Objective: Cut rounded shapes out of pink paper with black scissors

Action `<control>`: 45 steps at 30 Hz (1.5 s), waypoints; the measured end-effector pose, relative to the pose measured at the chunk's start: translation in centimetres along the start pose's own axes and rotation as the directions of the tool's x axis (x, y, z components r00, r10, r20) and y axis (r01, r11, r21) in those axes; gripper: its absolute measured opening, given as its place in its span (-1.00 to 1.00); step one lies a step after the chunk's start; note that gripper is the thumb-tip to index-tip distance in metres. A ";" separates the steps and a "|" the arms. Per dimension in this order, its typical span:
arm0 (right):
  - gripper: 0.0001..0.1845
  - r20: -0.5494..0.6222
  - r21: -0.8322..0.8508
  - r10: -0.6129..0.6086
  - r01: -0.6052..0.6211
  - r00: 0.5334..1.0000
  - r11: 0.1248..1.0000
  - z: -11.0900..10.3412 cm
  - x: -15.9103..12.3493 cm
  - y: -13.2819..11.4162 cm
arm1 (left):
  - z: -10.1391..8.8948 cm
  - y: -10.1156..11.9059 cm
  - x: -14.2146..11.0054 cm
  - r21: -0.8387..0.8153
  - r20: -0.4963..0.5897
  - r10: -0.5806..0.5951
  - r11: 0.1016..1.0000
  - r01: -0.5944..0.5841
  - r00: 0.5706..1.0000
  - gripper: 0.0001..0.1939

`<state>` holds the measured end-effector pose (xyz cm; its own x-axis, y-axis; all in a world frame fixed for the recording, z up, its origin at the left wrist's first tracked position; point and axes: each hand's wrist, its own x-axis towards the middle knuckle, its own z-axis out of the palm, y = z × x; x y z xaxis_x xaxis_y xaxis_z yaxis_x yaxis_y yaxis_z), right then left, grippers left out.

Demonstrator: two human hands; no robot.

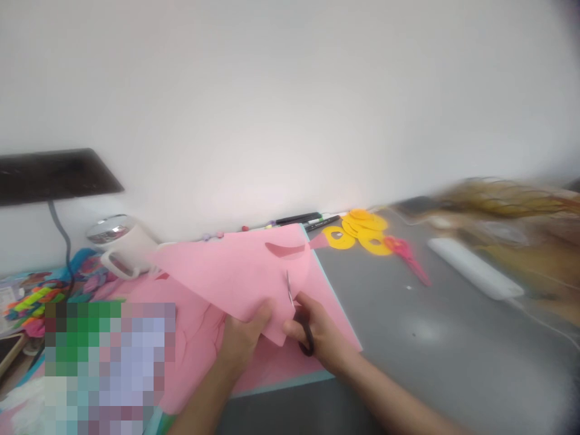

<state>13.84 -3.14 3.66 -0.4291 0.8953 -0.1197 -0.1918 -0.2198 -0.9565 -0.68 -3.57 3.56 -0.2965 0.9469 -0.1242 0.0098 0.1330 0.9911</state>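
A raised sheet of pink paper point(226, 266) is pinched at its lower edge by my left hand point(247, 335), thumb on top and the other fingers hidden underneath. My right hand point(315, 332) grips dark-handled scissors point(306, 338), whose blade shows against the paper near its right side. A curved opening appears in the sheet near its upper right corner. Below lie more pink sheets point(333, 311) on a light blue one, some with curved outlines or cuts at the left.
Yellow paper rings point(362, 229) and pink scissors point(410, 258) lie at the right on the grey table point(408, 362). Behind are black pens point(296, 218). A white mug point(131, 248) stands left; a white power strip point(475, 269) lies right. Colourful items point(34, 305) crowd the far left.
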 end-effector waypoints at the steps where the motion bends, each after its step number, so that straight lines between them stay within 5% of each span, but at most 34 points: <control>1: -0.35 -0.002 -0.006 0.003 -0.003 1.000 1.000 0.0 0.0 0.0 | 0.0 0.1 0.0 0.006 0.012 -0.005 1.000 0.005 1.000 -0.50; 14: -0.45 -0.056 -0.072 0.068 -0.072 0.996 0.995 -0.1 0.0 0.3 | 0.3 1.1 -0.3 -0.069 0.007 0.042 0.997 -0.041 0.999 -0.47; 28: -0.52 -0.071 -0.114 0.084 -0.092 0.994 0.989 0.0 -0.1 0.0 | -0.1 1.1 0.0 -0.103 0.052 -0.038 0.994 0.044 0.998 -0.38; 36: -0.55 -0.061 -0.102 0.054 -0.061 0.997 0.993 0.0 -0.1 0.0 | -0.2 1.2 0.0 -0.116 0.081 -0.029 0.993 0.039 0.996 -0.58; 45: -0.52 -0.060 -0.091 0.059 -0.065 0.996 0.994 0.0 -0.1 0.2 | -0.5 0.9 0.2 -0.072 0.040 -0.025 0.997 0.028 0.999 -0.37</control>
<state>13.84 -3.24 3.51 -0.3858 0.9024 -0.1920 -0.0824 -0.2410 -0.9670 -1.18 -3.37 4.43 -0.2581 0.9542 -0.1510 -0.0671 0.1382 0.9881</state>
